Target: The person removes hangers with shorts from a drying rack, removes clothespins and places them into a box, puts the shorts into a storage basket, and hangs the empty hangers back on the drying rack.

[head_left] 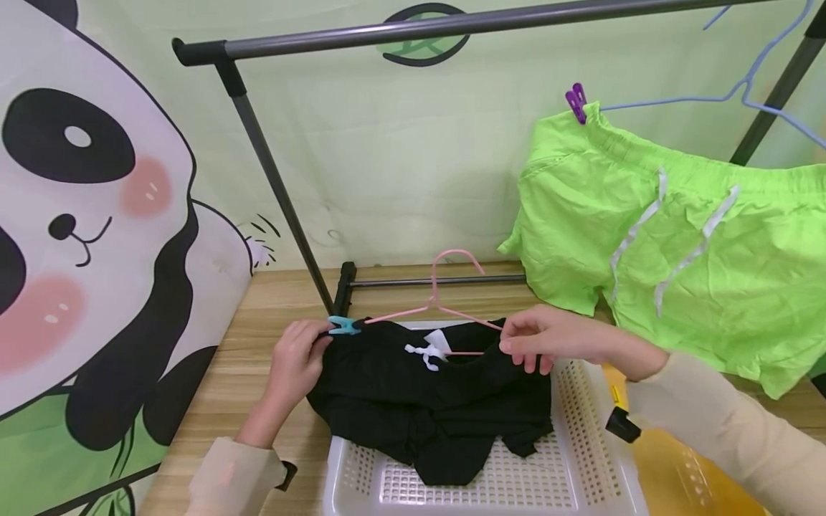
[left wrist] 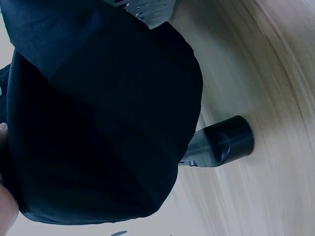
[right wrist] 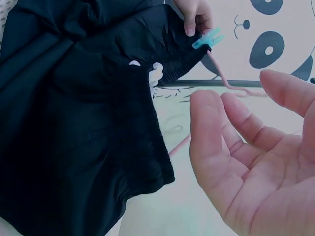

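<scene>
Black shorts (head_left: 387, 387) with a white drawstring bow (head_left: 426, 352) lie over a white perforated basket (head_left: 568, 430). A pink hanger (head_left: 435, 287) runs along their waistband, its hook upward. One light-blue clothespin (head_left: 343, 326) clips the waistband's left corner at the hanger's end. Right beside that clothespin, my left hand (head_left: 298, 365) pinches the shorts' corner. My right hand (head_left: 542, 337) is at the hanger's right end. In the right wrist view, that hand's thumb and fingers (right wrist: 206, 132) stand apart with nothing between them, next to the waistband's free corner. Black cloth fills much of the left wrist view.
Light-green shorts (head_left: 677, 251) hang at the right from a blue hanger (head_left: 684, 98) with a purple clothespin (head_left: 576, 102). A dark metal rack (head_left: 277, 179) frames the back. Something yellow (head_left: 684, 466) lies right of the basket. A panda-print cloth (head_left: 97, 179) covers the wall.
</scene>
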Action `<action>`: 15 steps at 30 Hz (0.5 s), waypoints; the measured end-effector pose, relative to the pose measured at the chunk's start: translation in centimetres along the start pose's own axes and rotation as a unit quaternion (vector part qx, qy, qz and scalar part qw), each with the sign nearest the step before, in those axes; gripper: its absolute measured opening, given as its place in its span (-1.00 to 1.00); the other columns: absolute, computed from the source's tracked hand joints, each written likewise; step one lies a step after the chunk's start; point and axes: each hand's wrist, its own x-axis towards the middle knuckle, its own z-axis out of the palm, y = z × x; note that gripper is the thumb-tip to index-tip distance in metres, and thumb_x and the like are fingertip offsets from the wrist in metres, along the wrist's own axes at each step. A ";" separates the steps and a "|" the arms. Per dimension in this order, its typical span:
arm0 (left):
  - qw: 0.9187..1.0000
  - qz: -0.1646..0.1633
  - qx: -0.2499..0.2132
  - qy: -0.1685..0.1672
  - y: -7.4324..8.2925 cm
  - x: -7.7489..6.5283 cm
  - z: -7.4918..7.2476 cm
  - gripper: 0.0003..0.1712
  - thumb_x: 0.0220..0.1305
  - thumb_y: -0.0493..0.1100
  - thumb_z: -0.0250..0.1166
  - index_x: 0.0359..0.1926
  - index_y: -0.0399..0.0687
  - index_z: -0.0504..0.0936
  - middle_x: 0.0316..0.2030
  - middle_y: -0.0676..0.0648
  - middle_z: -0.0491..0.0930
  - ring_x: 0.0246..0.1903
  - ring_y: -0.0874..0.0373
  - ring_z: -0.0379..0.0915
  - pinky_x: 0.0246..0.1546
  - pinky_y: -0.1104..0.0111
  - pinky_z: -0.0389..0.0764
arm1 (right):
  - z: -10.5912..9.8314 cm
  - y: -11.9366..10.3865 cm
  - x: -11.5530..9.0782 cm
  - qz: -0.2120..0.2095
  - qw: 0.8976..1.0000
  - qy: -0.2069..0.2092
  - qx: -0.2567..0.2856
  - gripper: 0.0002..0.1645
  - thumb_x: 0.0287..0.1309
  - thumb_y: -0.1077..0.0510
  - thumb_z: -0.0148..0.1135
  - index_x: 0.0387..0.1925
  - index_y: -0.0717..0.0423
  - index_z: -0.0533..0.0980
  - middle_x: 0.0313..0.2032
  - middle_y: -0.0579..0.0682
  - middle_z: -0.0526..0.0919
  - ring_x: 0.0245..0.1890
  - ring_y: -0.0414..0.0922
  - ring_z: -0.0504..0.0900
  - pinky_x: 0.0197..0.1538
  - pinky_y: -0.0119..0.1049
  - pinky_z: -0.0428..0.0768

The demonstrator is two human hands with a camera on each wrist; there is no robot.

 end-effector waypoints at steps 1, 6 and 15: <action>1.000 -0.001 0.001 -0.001 0.0 0.0 0.0 -0.81 -0.13 -0.51 0.29 -0.40 -0.28 0.56 -0.43 -0.15 0.58 -0.37 0.00 0.46 -0.31 0.22 0.48 | 0.1 -0.2 0.1 -0.004 1.000 0.001 -0.003 -0.62 0.18 0.02 0.03 -0.24 0.32 0.41 -0.44 0.07 0.51 -0.48 -0.11 0.51 -0.46 -0.23 0.56; 1.000 -0.005 0.007 -0.006 0.3 0.2 -0.2 -0.81 -0.12 -0.50 0.29 -0.39 -0.27 0.56 -0.43 -0.15 0.58 -0.36 -0.01 0.47 -0.29 0.21 0.48 | 0.3 -0.9 0.7 -0.023 1.000 0.001 -0.011 -0.67 0.18 0.05 0.03 -0.26 0.30 0.42 -0.47 0.03 0.51 -0.49 -0.13 0.51 -0.46 -0.24 0.55; 1.000 -0.015 0.012 -0.021 0.8 0.5 -0.5 -0.82 -0.09 -0.48 0.28 -0.38 -0.25 0.58 -0.42 -0.14 0.59 -0.36 -0.01 0.47 -0.28 0.21 0.48 | 0.8 -2.3 1.7 -0.031 0.999 -0.018 -0.016 -0.71 0.18 0.06 0.03 -0.30 0.25 0.44 -0.49 -0.07 0.52 -0.46 -0.11 0.52 -0.45 -0.23 0.55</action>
